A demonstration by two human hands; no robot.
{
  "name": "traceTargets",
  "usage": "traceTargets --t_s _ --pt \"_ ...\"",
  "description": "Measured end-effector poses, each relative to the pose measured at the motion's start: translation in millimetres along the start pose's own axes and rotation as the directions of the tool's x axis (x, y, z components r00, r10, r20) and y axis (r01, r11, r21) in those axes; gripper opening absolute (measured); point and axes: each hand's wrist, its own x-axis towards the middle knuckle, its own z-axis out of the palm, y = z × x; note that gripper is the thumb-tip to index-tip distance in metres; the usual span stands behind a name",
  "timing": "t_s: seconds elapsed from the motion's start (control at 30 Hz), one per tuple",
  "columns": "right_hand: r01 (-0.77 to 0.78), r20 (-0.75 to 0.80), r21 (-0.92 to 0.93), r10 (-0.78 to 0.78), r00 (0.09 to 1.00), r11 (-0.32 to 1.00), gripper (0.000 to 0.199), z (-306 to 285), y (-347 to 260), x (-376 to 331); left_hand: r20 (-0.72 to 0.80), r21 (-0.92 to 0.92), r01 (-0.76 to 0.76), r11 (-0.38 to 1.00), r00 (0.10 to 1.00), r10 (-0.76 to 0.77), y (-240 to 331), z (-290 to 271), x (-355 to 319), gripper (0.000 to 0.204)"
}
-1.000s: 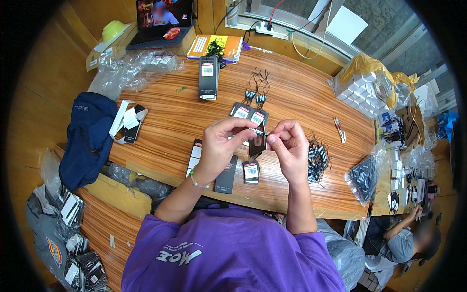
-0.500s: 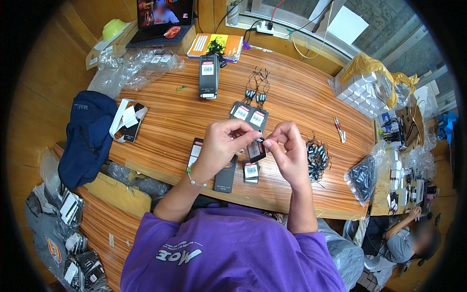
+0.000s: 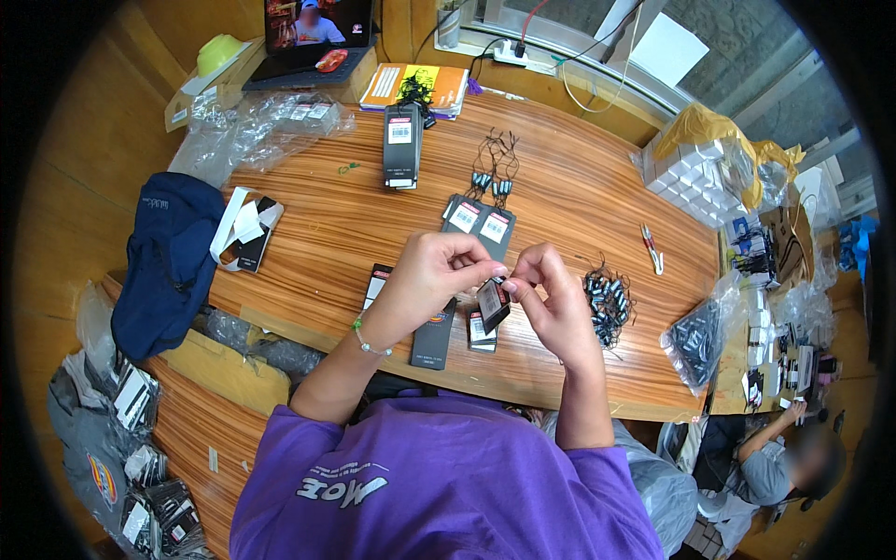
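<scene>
Both of my hands meet over the table with fingertips pinched close together. Thumb and finger of my left hand [image 3: 425, 280] are closed at the top of a small black hang tag [image 3: 493, 302]. My right hand [image 3: 565, 313] pinches at the same top edge from the other side; any cord there is too small to make out. The tag dangles tilted above a small stack of white-labelled tags [image 3: 481, 333]. Beside that stack lies a long grey hang tag [image 3: 430, 347], partly under my left wrist. Beyond my hands are larger grey tags [image 3: 495, 225] with black cords attached.
Right of my hands sits a heap of black tag strings [image 3: 609, 306]. Farther right are red-handled snips [image 3: 651, 250] and a plastic bag of dark pieces [image 3: 698, 343]. A stack of grey tags [image 3: 399, 149] stands at the back. A navy cloth bag [image 3: 166, 266] lies left. Someone sits far right.
The small tag has swung and turned to a steeper tilt below my fingertips. My right hand has shifted slightly down and right; both hands stay pinched together.
</scene>
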Motion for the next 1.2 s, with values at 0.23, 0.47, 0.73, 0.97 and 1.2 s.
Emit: traceTargets --t_s 0.23,0.47,0.73,0.97,1.2 --pt "-0.044 -0.075 0.359 0.076 0.994 0.932 0.017 6 14 -3 -0.067 -0.097 -0.103 0.990 0.993 0.097 -5 4 -1 0.013" --pt "-0.008 -0.111 0.416 0.059 0.992 0.909 0.018 8 15 -4 -0.085 -0.168 -0.111 0.980 0.992 0.097 -6 9 -1 0.014" --pt "-0.029 -0.029 0.072 0.031 0.999 0.997 0.018 2 11 -4 -0.058 0.164 -0.148 0.975 0.985 0.160 2 4 -2 0.008" --pt "0.027 -0.093 0.305 0.001 0.996 0.952 0.018 9 24 -7 -0.024 -0.053 -0.083 0.995 0.996 0.082 -8 6 4 0.017" --pt "-0.036 0.014 0.722 0.037 0.999 0.691 0.022 7 25 -6 -0.041 -0.189 -0.057 0.980 0.998 0.050 -8 7 3 0.015"
